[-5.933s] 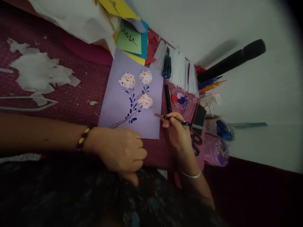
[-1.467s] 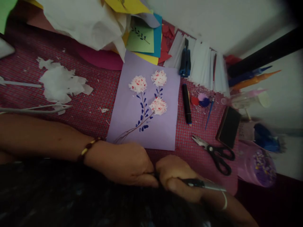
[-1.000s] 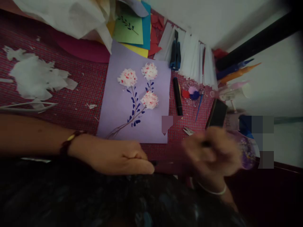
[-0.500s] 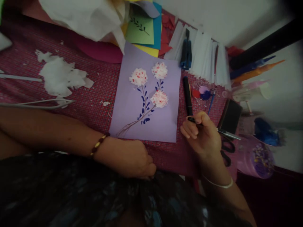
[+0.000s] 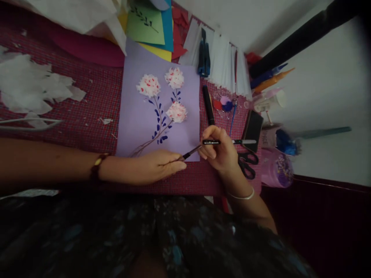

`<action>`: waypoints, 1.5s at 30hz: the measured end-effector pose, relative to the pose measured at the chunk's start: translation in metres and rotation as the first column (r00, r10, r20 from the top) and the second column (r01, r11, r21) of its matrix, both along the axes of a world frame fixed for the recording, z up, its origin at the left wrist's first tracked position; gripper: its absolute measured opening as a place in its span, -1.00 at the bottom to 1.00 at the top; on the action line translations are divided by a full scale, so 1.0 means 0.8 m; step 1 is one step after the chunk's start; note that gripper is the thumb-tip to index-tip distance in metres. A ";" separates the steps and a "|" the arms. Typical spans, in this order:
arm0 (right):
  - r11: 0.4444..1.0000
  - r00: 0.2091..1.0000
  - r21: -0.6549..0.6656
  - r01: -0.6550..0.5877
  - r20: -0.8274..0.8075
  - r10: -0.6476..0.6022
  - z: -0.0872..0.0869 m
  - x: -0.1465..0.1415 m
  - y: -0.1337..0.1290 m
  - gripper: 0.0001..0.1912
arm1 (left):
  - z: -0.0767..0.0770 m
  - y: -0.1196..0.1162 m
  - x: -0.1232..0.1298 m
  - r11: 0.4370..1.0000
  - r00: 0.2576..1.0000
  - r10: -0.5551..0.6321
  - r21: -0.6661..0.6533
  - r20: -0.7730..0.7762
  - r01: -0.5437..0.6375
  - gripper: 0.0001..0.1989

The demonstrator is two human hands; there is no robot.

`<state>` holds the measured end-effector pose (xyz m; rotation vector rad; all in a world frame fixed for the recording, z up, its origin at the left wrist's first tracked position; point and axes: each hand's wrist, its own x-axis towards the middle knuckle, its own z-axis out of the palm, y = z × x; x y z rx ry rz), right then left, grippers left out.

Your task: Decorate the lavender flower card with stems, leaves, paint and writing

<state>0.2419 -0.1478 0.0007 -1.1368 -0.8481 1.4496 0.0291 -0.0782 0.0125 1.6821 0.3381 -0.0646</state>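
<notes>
Over the lower edge of a purple sheet (image 5: 130,116), my left hand (image 5: 147,168) pinches a slim dark pen-like stick (image 5: 190,153) between thumb and fingers. Its far end reaches to the fingers of my right hand (image 5: 223,154); whether they touch it I cannot tell. My right hand is closed around a black pen (image 5: 211,142), whose clear, pale end sticks out to the right. On the sheet are three white, red-flecked paper flowers (image 5: 176,112) with brown stems and dark blue painted leaves (image 5: 158,113).
A black marker (image 5: 208,104), a paint palette (image 5: 222,103) and a thin blue brush (image 5: 233,119) lie right of the sheet. Black-handled scissors (image 5: 247,164) and a dark flat box (image 5: 252,130) are beside my right hand. Crumpled white tissue (image 5: 31,85) lies left. A blue stapler-like tool (image 5: 204,58) is behind.
My left hand has risen from near my lap to the sheet's lower edge, and the slim dark stick now shows in it. My right hand still holds the pen. The view has shifted right.
</notes>
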 end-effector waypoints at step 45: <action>0.991 0.999 -0.126 -0.048 -0.009 0.047 0.004 -0.032 -0.014 -0.46 | -0.004 0.014 0.015 0.988 0.990 -0.141 -0.056 0.027 0.142 -0.67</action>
